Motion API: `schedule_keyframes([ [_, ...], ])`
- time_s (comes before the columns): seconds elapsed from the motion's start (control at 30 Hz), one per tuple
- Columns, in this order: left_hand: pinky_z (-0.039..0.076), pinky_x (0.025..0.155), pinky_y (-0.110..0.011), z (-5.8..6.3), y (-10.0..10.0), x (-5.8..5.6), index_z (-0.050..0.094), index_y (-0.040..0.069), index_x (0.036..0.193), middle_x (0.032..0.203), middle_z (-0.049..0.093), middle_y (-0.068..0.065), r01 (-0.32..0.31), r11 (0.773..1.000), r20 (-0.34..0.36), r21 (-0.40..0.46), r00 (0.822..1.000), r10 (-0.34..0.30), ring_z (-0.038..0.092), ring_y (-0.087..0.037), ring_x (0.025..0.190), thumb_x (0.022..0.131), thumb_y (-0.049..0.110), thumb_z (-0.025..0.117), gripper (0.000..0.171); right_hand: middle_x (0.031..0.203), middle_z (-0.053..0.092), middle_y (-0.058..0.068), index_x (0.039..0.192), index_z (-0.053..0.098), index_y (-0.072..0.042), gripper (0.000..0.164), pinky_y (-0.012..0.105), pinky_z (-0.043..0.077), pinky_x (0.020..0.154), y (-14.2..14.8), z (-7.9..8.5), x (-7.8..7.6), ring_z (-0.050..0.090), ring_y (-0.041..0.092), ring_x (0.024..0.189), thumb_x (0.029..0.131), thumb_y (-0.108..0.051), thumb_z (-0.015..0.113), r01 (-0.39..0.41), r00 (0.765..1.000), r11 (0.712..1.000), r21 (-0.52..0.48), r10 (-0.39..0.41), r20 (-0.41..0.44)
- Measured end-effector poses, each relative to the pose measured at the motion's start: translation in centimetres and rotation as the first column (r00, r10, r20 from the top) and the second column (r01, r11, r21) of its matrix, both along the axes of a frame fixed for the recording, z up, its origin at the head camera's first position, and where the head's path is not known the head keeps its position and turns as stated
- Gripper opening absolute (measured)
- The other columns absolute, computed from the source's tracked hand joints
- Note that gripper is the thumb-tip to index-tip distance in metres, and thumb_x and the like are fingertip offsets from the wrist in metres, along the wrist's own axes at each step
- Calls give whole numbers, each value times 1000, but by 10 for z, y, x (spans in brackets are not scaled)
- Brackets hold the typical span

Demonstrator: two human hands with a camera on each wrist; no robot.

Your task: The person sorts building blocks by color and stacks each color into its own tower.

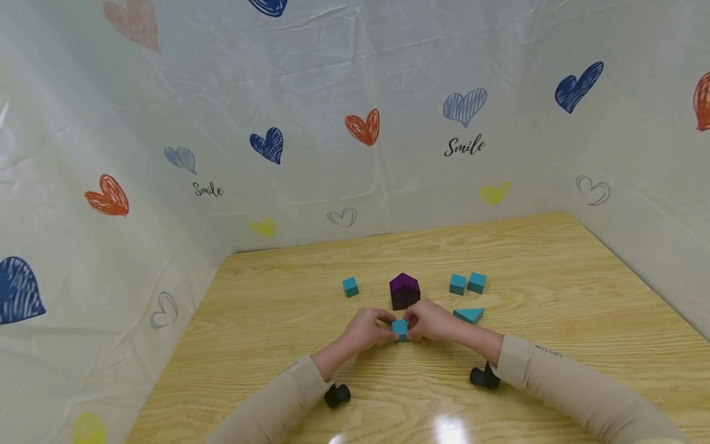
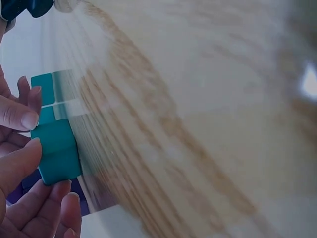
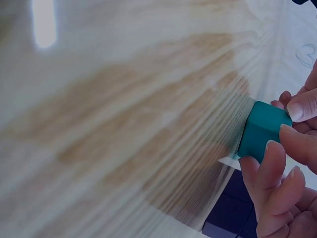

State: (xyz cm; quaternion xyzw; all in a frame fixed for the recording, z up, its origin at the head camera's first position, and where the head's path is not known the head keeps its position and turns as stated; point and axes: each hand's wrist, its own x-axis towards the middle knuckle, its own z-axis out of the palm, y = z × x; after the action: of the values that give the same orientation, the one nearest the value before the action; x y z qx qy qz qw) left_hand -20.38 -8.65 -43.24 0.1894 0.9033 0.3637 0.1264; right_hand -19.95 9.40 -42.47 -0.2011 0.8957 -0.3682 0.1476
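Head view: the left hand (image 1: 368,328) and the right hand (image 1: 432,320) meet over the table (image 1: 277,296), and between them they pinch 1 blue cube (image 1: 400,328), left fingers on its left side and right fingers on its right. Both grips are narrow. Just beyond the cube, near the right hand, stands the purple block (image 1: 404,292) with its peaked top. Farther off to the left lies a lone cube (image 1: 350,287); to the right, 2 more, the nearer cube (image 1: 457,284) and the farther cube (image 1: 476,282), sit close beside each other. The blue triangle (image 1: 469,315) lies near the right forearm. Under the 2 cuffs hang 2 black devices (image 1: 337,396). A pale cloth (image 1: 410,61) printed with hearts and "Smile" forms the backdrop.

Left wrist view: the left thumb presses the near edge of the pinched cube while the fingers curl beneath it. The right thumb and fingers are at its other end. Purple shows behind the left fingers.

Right wrist view: the right thumb and fingertips hold the cube from below, the left ones from above. The purple block is partly hidden by the right fingers; seams show on it.
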Motion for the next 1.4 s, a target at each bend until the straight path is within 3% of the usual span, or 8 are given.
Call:
schedule_keyframes([
  [0.4,50,75,-31,-4,-6,-2,69,5,104,102,67,-8,-20,999,33,47,999,19,60,-22,97,76,16,75,31,70,60,0,103,63,3,30,24,43,52,-3,5,1,51,12,48,75,-6,72,33,999,995,98,-34,8],
  [0.6,49,76,-31,-4,-5,-3,70,6,101,98,68,-6,-24,999,37,37,999,23,58,-21,97,75,16,76,28,81,63,1,109,62,0,38,28,46,61,-1,12,4,56,13,68,75,-12,74,54,996,975,215,-39,-76],
  [0.8,48,77,-30,-4,-5,-3,70,7,101,97,67,-5,-20,999,34,30,999,19,58,-20,96,74,17,76,29,86,63,7,108,63,2,32,30,46,63,22,39,-4,56,18,73,79,-9,69,71,982,949,308,-12,-189],
  [0.93,48,79,-32,-5,-5,-3,69,7,102,99,67,-5,-17,1000,39,22,999,16,57,-21,99,75,18,76,31,90,66,13,105,65,5,28,34,49,67,49,47,-22,60,24,78,80,-7,68,141,928,948,286,-26,-371],
  [1.03,48,81,-33,-5,-6,-3,69,6,103,99,67,-4,-16,1000,40,21,999,15,57,-22,101,75,18,76,31,91,66,17,101,66,6,28,40,48,74,70,43,-37,60,30,83,77,-6,70,179,868,955,235,-42,-494],
  [1.1,47,83,-34,-5,-6,-3,69,6,103,99,67,-4,-15,1000,41,27,999,14,57,-22,101,75,18,76,31,91,66,18,100,66,6,29,43,46,74,82,38,-44,59,32,83,76,-7,72,184,848,959,217,-43,-529],
  [1.17,47,83,-34,-5,-6,-3,69,6,103,99,67,-4,-15,999,43,32,999,14,57,-22,102,75,18,76,31,92,66,18,101,66,6,31,45,45,75,92,32,-51,57,34,84,75,-9,72,187,855,955,230,-43,-517],
  [1.4,48,80,-31,-5,-6,-4,69,7,103,100,67,-3,-30,999,72,35,997,28,57,-19,100,75,20,76,32,97,65,18,104,65,6,37,49,41,79,113,13,-63,51,38,91,76,-17,73,143,929,951,274,-34,-367],
])
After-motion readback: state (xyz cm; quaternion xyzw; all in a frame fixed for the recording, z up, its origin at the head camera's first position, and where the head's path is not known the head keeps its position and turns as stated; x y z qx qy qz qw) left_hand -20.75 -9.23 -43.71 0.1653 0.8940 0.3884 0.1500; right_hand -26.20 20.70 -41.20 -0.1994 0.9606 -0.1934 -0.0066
